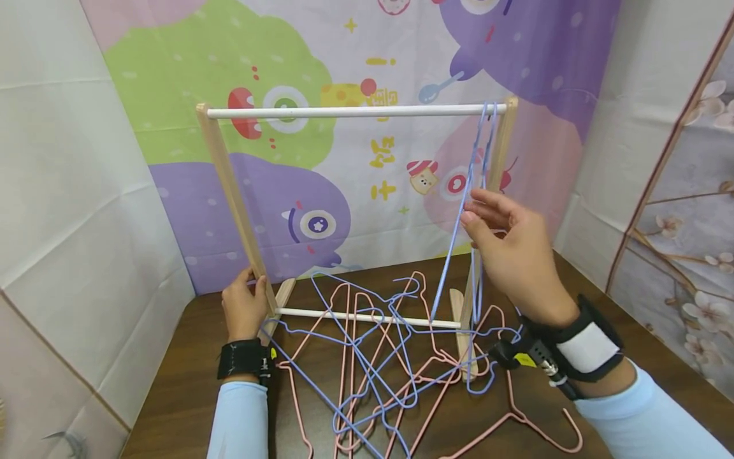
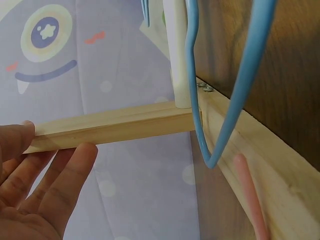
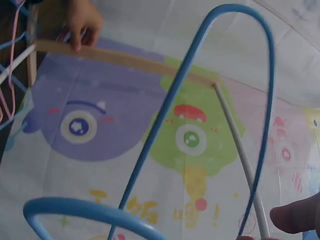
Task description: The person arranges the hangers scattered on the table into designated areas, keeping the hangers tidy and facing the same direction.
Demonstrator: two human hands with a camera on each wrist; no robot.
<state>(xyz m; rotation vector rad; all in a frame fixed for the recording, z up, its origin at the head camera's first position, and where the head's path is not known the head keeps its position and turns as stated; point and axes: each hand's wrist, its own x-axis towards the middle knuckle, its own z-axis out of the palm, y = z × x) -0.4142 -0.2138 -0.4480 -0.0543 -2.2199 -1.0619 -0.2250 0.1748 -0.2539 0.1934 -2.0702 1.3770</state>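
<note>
Pink and blue clothes hangers lie tangled on the surface before the wooden rack. The left hand grips the rack's left post. Nearer the rack's right-end blue hanger, which slants down leftward, the right hand curves beside it; whether gripping, I cannot tell.

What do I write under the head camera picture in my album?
Left grip on a wooden post, right grip at blue hangers on the white top rail, pink and blue hangers piled below.
</note>
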